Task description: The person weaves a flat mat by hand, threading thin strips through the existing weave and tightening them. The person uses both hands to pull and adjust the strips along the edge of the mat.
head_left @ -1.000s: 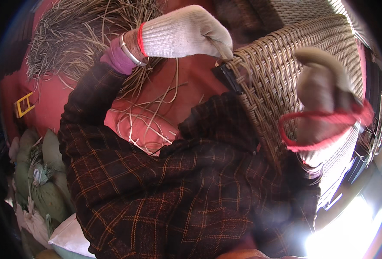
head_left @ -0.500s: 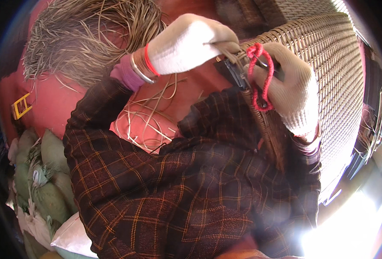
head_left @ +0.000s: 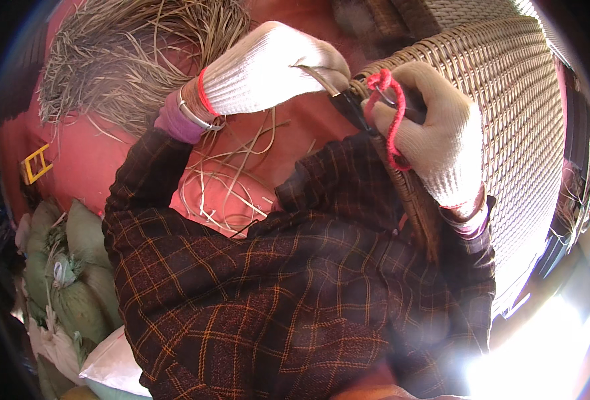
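My left hand, in a white knit glove, pinches a tan weaving strip that runs to the end of a woven wicker panel. My right hand, gloved too, is closed around a dark hand tool with a red cord loop hanging from it. The tool's dark front end points left at the panel's edge, just below the strip. My fingers hide most of the tool, so its exact kind is unclear.
A bundle of dry strips lies on the red surface at the upper left. Loose cut strips are scattered nearer me. A yellow frame-shaped piece, green sacks and a white cushion-like bag are at the left.
My left hand has shifted left and slightly down, and the strip now shows straighter. My right hand and the tool have moved a little left; the red loop has swung.
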Available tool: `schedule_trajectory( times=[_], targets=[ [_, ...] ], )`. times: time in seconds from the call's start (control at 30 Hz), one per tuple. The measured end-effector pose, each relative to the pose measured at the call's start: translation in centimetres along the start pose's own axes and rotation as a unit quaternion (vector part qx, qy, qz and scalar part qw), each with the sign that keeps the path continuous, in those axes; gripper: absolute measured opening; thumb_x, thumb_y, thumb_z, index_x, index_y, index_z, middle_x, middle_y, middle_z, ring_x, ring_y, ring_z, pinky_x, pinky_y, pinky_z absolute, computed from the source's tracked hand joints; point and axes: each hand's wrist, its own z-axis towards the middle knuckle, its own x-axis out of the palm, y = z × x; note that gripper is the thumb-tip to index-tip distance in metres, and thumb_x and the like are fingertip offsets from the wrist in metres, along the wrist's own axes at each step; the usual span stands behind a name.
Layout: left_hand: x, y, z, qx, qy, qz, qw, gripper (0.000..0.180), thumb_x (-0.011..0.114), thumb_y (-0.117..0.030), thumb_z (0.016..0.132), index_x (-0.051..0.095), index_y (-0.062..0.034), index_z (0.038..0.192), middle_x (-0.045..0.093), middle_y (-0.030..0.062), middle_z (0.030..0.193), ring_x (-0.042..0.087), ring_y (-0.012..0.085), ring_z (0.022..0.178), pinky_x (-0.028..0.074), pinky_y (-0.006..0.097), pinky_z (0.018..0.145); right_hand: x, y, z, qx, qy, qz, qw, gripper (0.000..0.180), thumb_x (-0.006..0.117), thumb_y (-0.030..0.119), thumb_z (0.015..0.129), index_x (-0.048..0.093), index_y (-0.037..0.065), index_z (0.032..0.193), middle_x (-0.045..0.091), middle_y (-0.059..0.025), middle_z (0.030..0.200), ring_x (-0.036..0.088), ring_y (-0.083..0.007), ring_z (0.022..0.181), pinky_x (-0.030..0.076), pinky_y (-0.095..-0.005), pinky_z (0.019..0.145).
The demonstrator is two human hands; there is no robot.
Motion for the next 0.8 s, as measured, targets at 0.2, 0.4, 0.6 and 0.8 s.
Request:
schedule_trajectory(
  times=[0.2, 0.4, 0.6, 0.8],
  targets=[
    [0.2, -0.1, 0.2, -0.108, 0.038, -0.015, 0.993, 0.027, 0.071, 0.0, 0.092, 0.072, 0.0048, 0.119, 0.078, 0.0135, 0.107, 0.073, 0.0173, 0.099, 0.058, 0.032, 0.09, 0.8, -0.7, 0.7, -0.137, -0.08, -0.039, 0.987, 0.019, 0.08, 0.018, 0.082, 0.069, 0.008, 0.093, 0.064, -0.0104, 0.076, 0.065, -0.0302, 0.065, 0.052, -0.0379, 0.06],
    [1.6, 0.5, 0.0, -0.045, -0.005, 0.141, 0.989, 0.032, 0.065, 0.012, 0.089, 0.072, 0.0054, 0.119, 0.076, 0.0145, 0.112, 0.072, 0.0167, 0.102, 0.057, 0.031, 0.091, 2.0, -1.7, 1.0, -0.179, -0.12, -0.085, 0.973, 0.019, 0.079, 0.017, 0.081, 0.066, 0.009, 0.094, 0.063, -0.0103, 0.079, 0.066, -0.0317, 0.067, 0.053, -0.0398, 0.06],
    [1.9, 0.8, 0.3, -0.015, -0.037, 0.07, 0.997, 0.025, 0.067, -0.001, 0.094, 0.073, 0.0025, 0.118, 0.077, 0.0125, 0.103, 0.07, 0.0163, 0.089, 0.057, 0.03, 0.084, 1.5, -2.3, 1.4, -0.129, -0.096, 0.015, 0.987, 0.016, 0.076, 0.01, 0.081, 0.069, 0.006, 0.094, 0.065, -0.0132, 0.078, 0.067, -0.03, 0.068, 0.053, -0.0355, 0.064],
    [0.2, -0.4, 0.6, 0.008, -0.094, 0.176, 0.98, 0.02, 0.063, -0.006, 0.098, 0.073, 0.0018, 0.114, 0.075, 0.0083, 0.101, 0.068, 0.0134, 0.085, 0.056, 0.028, 0.079, -2.6, -2.2, -0.1, -0.089, -0.223, 0.121, 0.963, 0.029, 0.065, 0.022, 0.104, 0.072, 0.005, 0.127, 0.076, -0.0051, 0.11, 0.066, -0.0112, 0.092, 0.053, -0.0292, 0.085]
  ],
)
